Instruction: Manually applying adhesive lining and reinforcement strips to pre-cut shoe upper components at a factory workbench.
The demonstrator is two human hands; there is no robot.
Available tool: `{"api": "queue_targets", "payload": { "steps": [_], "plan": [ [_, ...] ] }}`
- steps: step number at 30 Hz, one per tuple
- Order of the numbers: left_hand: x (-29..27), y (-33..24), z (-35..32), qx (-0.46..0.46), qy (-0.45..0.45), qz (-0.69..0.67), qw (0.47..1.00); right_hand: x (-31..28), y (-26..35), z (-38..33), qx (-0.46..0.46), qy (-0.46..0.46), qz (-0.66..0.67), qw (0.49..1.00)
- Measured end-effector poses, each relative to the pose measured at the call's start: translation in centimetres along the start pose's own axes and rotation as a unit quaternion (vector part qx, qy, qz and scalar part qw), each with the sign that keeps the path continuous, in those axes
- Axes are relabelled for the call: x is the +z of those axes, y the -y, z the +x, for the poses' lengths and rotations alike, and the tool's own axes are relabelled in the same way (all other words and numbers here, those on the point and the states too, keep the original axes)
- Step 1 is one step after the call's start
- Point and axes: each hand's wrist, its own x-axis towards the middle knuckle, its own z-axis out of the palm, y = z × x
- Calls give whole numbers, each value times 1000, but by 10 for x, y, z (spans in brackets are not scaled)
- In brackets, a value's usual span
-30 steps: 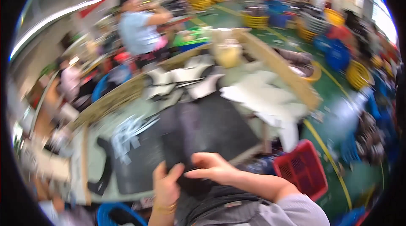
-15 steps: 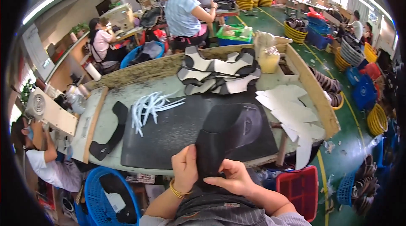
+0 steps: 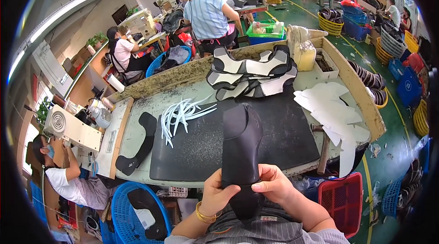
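Partly covered black piece (image 3: pixel 241 152), gripping fingers (image 3: pixel 270 172) mostly hidden

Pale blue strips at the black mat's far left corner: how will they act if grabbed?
Probably floppy: the pale blue strips curve and bend over. Likely light, since they look thin and narrow. Apt to drag neighbours along, as they overlap in a loose heap.

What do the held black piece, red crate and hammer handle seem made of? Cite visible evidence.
Black piece: perhaps leather or synthetic, smooth, given its sheen.
Red crate: likely plastic, semi-matt; uniform colour, fine grid.
Hammer handle: probably wood, dull; brown tone.
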Motion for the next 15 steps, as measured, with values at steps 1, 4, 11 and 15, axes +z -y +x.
{"api": "queue_targets", "payload": {
  "steps": [1, 4, 11, 15],
  "plan": [
    [-4, -2, -3, -1, -1, -2, 1000, 1, 0, 0, 1, -2, -1, 1000],
    [-12, -6, -12, -115, 38, -122, 985, 7, 2, -1, 29, -19, 23, 999],
    [-68, -77, -15, 60, -297, 282, 910, -2, -10, 20, -19, -114, -148, 982],
    [-128, -138, 4, 218, -381, 663, 607, -18, 0, 6, -55, -176, -130, 974]
  ]
}}
